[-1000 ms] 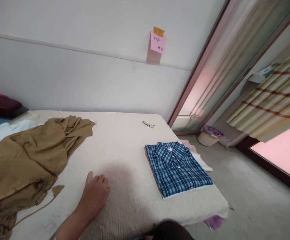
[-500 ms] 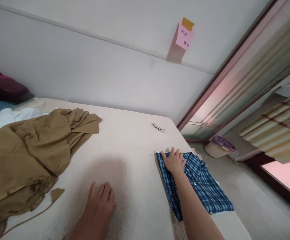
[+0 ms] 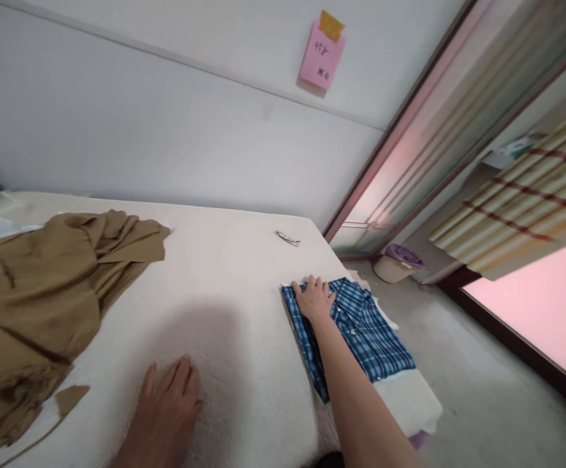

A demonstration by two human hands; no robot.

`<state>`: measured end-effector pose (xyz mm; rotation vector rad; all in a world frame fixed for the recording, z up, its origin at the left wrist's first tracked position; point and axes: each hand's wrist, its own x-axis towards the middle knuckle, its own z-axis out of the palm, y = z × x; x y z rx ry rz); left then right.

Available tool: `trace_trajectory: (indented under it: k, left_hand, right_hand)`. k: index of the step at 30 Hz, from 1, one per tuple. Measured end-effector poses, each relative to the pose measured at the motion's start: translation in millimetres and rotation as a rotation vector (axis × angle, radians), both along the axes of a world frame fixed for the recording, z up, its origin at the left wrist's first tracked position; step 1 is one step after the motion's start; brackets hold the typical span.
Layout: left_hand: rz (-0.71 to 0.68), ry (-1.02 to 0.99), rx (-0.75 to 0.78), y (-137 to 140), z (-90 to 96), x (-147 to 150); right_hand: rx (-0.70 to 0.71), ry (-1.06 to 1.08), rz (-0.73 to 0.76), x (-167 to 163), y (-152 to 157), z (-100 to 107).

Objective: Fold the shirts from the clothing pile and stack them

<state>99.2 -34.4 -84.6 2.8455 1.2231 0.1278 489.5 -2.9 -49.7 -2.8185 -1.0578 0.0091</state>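
A pale cloth-covered bench [image 3: 258, 351] fills the foreground. Brown fabric [image 3: 49, 286] lies rumpled across its left side; the smaller folded blue plaid shirt [image 3: 371, 338] sits flat near its right edge. The right hand [image 3: 315, 300] rests palm-down on the shirt's upper left, grip spread, pressing rather than clutching. The left hand [image 3: 170, 406] is palm-down at the bench's near side, grip loose, fingers extended. Smaller is a pink note [image 3: 322, 58] on the wall [image 3: 175, 136].

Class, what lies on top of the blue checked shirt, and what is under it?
The right hand rests on the shirt. The table shows along its left edge, white cloth at its right; what lies directly underneath is covered.
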Motion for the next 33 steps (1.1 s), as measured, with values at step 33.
trace_trajectory:
  k: [33]
  left_hand:
    - [0.252, -0.582, -0.381, 86, 16.2, 295]
  right_hand:
    - [0.021, 0.144, -0.062, 227, -63, 37]
